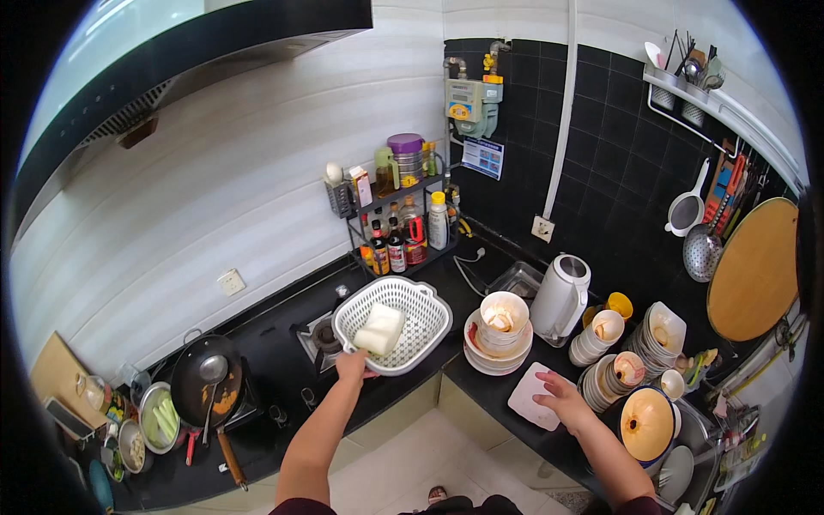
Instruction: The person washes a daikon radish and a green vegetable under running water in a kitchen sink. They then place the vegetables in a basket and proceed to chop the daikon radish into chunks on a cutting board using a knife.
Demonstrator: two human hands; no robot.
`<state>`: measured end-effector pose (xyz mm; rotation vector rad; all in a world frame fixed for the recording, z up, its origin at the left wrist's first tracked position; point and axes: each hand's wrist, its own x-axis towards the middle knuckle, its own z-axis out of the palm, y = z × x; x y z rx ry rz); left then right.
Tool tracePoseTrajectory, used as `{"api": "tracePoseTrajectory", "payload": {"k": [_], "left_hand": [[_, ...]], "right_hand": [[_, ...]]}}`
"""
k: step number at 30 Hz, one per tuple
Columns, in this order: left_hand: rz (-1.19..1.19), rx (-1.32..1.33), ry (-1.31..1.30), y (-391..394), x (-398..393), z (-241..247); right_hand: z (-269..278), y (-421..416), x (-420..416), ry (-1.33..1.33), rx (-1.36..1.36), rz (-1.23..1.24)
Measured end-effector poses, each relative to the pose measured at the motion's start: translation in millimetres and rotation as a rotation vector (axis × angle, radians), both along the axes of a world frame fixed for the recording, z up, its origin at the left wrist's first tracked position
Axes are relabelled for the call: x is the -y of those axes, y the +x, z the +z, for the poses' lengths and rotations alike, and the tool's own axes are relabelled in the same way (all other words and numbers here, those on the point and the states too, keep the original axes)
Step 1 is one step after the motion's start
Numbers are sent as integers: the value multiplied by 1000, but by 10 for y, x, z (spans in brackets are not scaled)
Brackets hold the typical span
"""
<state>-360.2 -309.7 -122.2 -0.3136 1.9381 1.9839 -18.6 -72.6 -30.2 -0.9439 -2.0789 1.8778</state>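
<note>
My left hand (354, 365) grips the near left rim of a white slotted plastic basket (421, 335), its grey outer rim tilted toward me. Inside lies a chunky white piece of food (381, 329) with a smooth, moist-looking surface; its exact kind is unclear. The basket is over the black counter, partly covering the right gas burner (324, 336). My right hand (559, 398), fingers spread and holding nothing, is above the right edge of a thin, pale pinkish square board or tray (529, 389). Whether the fingertips touch it I cannot tell.
A stack of bowls and plates (499, 344) stands between my hands, with a white electric kettle (560, 299) behind. More stacked bowls (653, 338) crowd the right. At left, a wok (193, 386) holds a ladle (214, 370). A condiment rack (402, 219) fills the corner.
</note>
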Motion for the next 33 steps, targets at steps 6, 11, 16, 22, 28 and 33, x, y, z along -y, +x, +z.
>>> {"api": "tracePoseTrajectory", "payload": {"k": [6, 11, 16, 22, 28, 33], "left_hand": [[-2, 44, -90, -478, -970, -58], [-21, 87, -113, -642, -1516, -254], [-81, 71, -207, -682, -1764, -438], [-97, 138, -197, -749, -1988, -662], [4, 97, -559, -810, -2070, -988], [166, -652, -659, -524, -1994, -594]], "right_hand": [[-136, 141, -11, -27, -38, -136], [-132, 303, -73, -88, -33, -202], [-240, 337, -239, -122, -51, -243], [-258, 312, -228, -112, -84, -252], [-128, 538, -233, -57, -108, -250], [319, 921, -271, -22, -274, -380]]}}
